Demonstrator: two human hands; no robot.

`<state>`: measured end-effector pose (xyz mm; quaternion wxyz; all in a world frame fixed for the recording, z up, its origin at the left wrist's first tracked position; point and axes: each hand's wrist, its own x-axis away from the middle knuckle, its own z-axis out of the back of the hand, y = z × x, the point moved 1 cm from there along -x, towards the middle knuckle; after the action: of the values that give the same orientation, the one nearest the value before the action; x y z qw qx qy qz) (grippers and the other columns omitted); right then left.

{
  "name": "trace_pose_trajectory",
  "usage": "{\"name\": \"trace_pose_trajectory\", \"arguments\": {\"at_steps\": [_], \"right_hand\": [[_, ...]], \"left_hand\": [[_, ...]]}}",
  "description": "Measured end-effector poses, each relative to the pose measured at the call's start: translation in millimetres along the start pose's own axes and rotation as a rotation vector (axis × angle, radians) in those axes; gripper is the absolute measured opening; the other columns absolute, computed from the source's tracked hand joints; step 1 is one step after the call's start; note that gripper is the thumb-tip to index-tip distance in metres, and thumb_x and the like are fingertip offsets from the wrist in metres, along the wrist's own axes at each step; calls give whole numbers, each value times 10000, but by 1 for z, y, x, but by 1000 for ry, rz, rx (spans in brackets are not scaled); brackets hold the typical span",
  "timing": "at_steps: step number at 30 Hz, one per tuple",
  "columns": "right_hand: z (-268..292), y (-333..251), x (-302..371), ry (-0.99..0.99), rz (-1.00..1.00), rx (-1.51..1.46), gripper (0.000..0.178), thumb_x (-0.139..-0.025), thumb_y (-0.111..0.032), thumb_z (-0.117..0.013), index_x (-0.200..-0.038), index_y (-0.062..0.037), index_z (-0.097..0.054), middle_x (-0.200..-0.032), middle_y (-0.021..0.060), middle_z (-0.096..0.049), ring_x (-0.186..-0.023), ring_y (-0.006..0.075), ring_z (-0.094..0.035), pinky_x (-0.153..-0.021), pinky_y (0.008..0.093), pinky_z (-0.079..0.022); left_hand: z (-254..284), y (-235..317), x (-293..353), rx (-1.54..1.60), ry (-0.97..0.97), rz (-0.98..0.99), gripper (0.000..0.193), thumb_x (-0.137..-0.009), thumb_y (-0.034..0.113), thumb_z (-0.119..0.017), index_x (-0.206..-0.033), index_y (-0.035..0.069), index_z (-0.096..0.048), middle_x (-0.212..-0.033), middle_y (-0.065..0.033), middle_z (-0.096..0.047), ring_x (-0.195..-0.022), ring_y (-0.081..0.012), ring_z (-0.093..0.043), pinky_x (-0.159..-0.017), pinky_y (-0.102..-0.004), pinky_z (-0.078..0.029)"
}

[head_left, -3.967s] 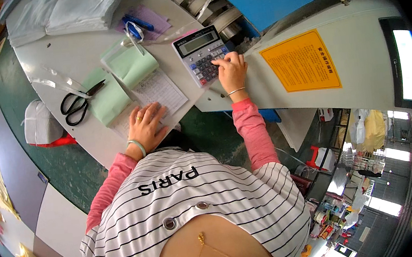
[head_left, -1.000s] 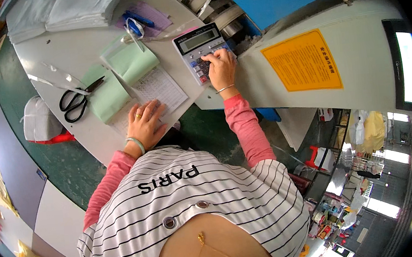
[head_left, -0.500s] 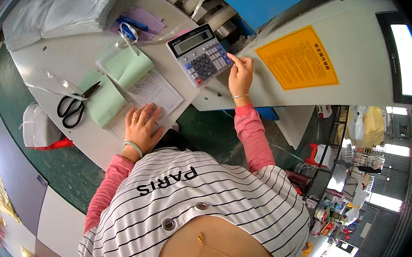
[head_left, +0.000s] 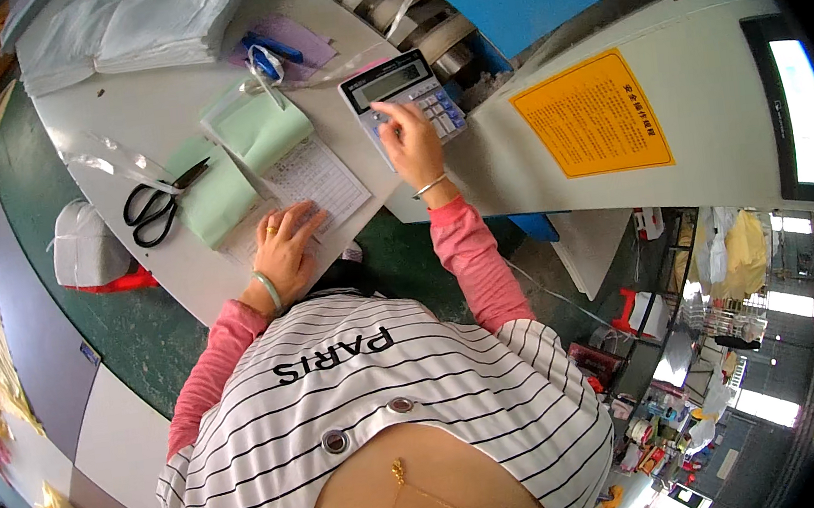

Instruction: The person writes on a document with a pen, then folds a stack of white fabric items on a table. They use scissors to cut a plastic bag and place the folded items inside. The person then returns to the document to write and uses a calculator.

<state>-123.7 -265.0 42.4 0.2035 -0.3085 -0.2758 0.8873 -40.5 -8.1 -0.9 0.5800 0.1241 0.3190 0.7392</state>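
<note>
My left hand (head_left: 285, 247) lies flat with its fingers spread on a printed form sheet (head_left: 330, 181) at the table's near edge. The sheet sticks out of a pad with light green covers (head_left: 260, 126). To the right, my right hand (head_left: 410, 144) is over a grey desk calculator (head_left: 439, 104). Its index finger points at the upper left keys, and the other fingers are loosely bent around nothing. Whether the fingertip presses a key, I cannot tell. Black-handled scissors (head_left: 177, 187) rest with their blades on the green cover, left of my left hand.
Stacked pale bags or sheets (head_left: 170, 26) lie at the table's far left. A blue tool (head_left: 274, 45) sits on purple paper (head_left: 312, 54). Right of the calculator stands a grey machine cabinet with an orange notice (head_left: 596, 115) and a screen (head_left: 803, 118). A white bundle (head_left: 88, 243) stands left of the table.
My right hand has moved left from the calculator's right edge to above its upper left keys. My left hand stays on the sheet. The view has shifted slightly.
</note>
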Motion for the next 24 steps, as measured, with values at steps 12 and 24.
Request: {"name": "trace_pose_trajectory", "arguments": {"at_steps": [12,24], "right_hand": [[-121,-34,-85,-308,-102,202,259,-772,-358,-680,-822,-106,-650,-791,143,-682,-766,342,-661,-666,452,-515],[-136,-11,-124,-309,-181,-344,233,-766,-245,-730,-772,-25,-653,-713,82,-663,-619,164,-617,-573,278,-470]], "left_hand": [[-9,-7,1,-29,-28,-15,812,-560,14,-594,-1343,193,-471,-1354,-95,-413,-1225,-339,-398,-1065,-490,-289],[-8,30,-32,-190,-55,65,593,-738,213,-663,-1295,118,-484,-999,-77,-565,-889,-246,-596,-782,-391,-450]]}}
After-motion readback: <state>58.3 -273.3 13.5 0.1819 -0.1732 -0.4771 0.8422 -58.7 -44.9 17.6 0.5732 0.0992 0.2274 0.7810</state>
